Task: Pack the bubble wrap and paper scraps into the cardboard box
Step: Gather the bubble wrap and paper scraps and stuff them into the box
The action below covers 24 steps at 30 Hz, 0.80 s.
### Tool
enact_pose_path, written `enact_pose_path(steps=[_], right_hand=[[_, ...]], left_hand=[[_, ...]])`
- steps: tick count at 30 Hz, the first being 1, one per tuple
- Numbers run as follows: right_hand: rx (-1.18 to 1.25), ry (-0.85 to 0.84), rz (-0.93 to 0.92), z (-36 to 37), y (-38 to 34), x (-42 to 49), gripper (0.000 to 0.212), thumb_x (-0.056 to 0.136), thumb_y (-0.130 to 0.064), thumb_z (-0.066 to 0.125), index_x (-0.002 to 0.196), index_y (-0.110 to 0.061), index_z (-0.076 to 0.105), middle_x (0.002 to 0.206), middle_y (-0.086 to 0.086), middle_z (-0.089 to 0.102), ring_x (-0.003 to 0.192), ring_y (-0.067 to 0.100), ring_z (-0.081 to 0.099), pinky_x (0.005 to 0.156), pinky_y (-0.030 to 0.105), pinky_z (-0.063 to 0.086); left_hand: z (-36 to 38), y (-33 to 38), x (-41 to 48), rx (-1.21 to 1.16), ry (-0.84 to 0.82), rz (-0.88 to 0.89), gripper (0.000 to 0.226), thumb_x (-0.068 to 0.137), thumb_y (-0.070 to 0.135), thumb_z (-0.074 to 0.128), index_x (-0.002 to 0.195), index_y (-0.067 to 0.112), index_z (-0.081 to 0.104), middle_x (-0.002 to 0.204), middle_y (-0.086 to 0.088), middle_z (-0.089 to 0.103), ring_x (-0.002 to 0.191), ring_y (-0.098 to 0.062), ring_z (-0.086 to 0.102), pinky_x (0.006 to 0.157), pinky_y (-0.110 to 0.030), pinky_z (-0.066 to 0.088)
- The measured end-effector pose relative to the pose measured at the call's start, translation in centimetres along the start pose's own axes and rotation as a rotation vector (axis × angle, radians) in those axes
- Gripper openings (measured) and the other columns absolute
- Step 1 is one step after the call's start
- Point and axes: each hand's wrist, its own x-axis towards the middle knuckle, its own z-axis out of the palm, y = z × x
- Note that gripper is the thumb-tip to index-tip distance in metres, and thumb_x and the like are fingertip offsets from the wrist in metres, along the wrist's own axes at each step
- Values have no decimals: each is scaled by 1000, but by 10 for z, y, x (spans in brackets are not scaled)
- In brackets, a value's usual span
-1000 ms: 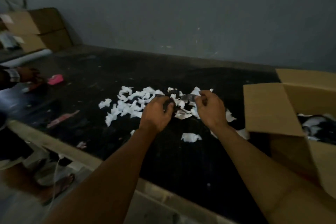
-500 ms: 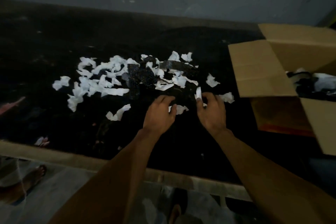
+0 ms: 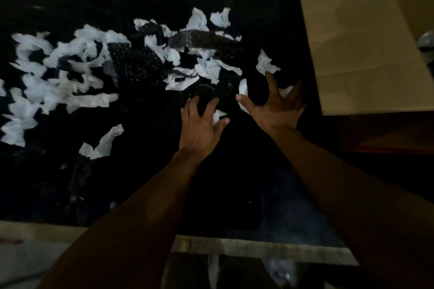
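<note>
Several white paper scraps [image 3: 70, 73] lie spread over the black tabletop [image 3: 223, 183], mixed with dark bubble wrap [image 3: 138, 63]. Another strip of bubble wrap [image 3: 204, 41] lies further back. My left hand [image 3: 199, 126] reaches over the table with fingers spread, a small white scrap [image 3: 217, 116] just under its fingers and thumb. My right hand [image 3: 272, 103] is spread wide over two white scraps [image 3: 243, 89] near the box. The open cardboard box [image 3: 366, 49] stands at the right, its flap facing me, with dark and white packing inside at the far right edge.
The table's pale front edge [image 3: 258, 248] runs along the bottom of the view. A crumpled scrap [image 3: 266, 64] lies just beyond my right hand's fingertips. A longer scrap [image 3: 101, 143] sits alone at the left, closer to me.
The view has tilted down and closer to the table. Both hands have opened and their fingers now spread over the scraps near the box; the right hand has shifted toward the box.
</note>
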Motion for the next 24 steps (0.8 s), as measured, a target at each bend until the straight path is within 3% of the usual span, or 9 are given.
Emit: enact_pose_path(steps=[3, 5, 7, 9, 11, 15, 18, 21, 24], right_hand=[[-86, 59, -63, 26, -5, 11, 86, 63, -93, 37, 138, -53, 23, 156, 22, 6, 142, 46, 8, 112, 61, 15], [-178, 172, -106, 37, -4, 14, 68, 73, -83, 43, 130, -45, 42, 150, 23, 25, 134, 47, 26, 107, 57, 27], [-235, 366, -203, 44, -1, 13, 45, 85, -63, 47, 115, -32, 57, 131, 23, 49, 111, 43, 49, 90, 48, 42], [-285, 531, -306, 46, 5, 12, 28, 94, -43, 46, 104, -21, 61, 108, 19, 58, 87, 34, 54, 71, 38, 41], [-323, 548, -369, 50, 9, 17, 22, 97, -27, 42, 96, -12, 59, 93, 18, 57, 78, 30, 52, 62, 37, 32], [-328, 381, -351, 54, 15, 26, 33, 95, -11, 26, 100, -7, 58, 95, 18, 55, 83, 32, 51, 71, 47, 39], [-66, 522, -280, 45, 12, 29, 38, 81, -6, 50, 118, -16, 53, 101, 20, 55, 82, 33, 54, 76, 42, 48], [328, 448, -157, 28, -6, 47, 49, 87, -13, 47, 133, -30, 49, 126, 20, 44, 111, 35, 47, 97, 43, 42], [196, 387, -148, 20, -25, 61, 70, 82, -11, 54, 143, -39, 37, 144, 19, 33, 126, 39, 34, 106, 46, 30]], left_hand=[[7, -7, 14, -80, 12, 39, 38, 97, 32, 52, 130, 16, 52, 146, -21, 34, 137, -36, 28, 115, -50, 23], [14, -12, 17, -101, 60, 75, 25, 97, 20, 51, 118, 8, 59, 141, -21, 42, 135, -36, 35, 116, -46, 22], [16, -16, 16, -114, 69, 85, 20, 98, 12, 45, 109, 3, 60, 139, -20, 47, 135, -34, 37, 117, -44, 20], [16, -17, 16, -147, 70, 77, 21, 97, 5, 40, 105, 1, 59, 135, -20, 51, 133, -34, 40, 116, -44, 23], [14, -16, 16, -172, 108, 100, 29, 86, 0, 34, 102, 1, 59, 123, -20, 58, 118, -37, 49, 106, -48, 37], [5, -15, 16, -182, 144, 162, 52, 68, 7, 24, 104, 7, 62, 105, -12, 61, 95, -34, 50, 83, -46, 46], [-10, -3, 40, -174, 219, 210, 52, 71, 3, 25, 107, 9, 62, 107, -10, 59, 99, -30, 48, 89, -40, 43], [-23, 7, 82, -151, 272, 282, 55, 73, 2, 24, 112, 9, 62, 114, -10, 59, 104, -29, 47, 93, -38, 43], [-19, 5, 116, 20, 161, 346, 49, 84, 8, 30, 125, 11, 57, 126, -9, 55, 110, -31, 46, 93, -43, 43]])
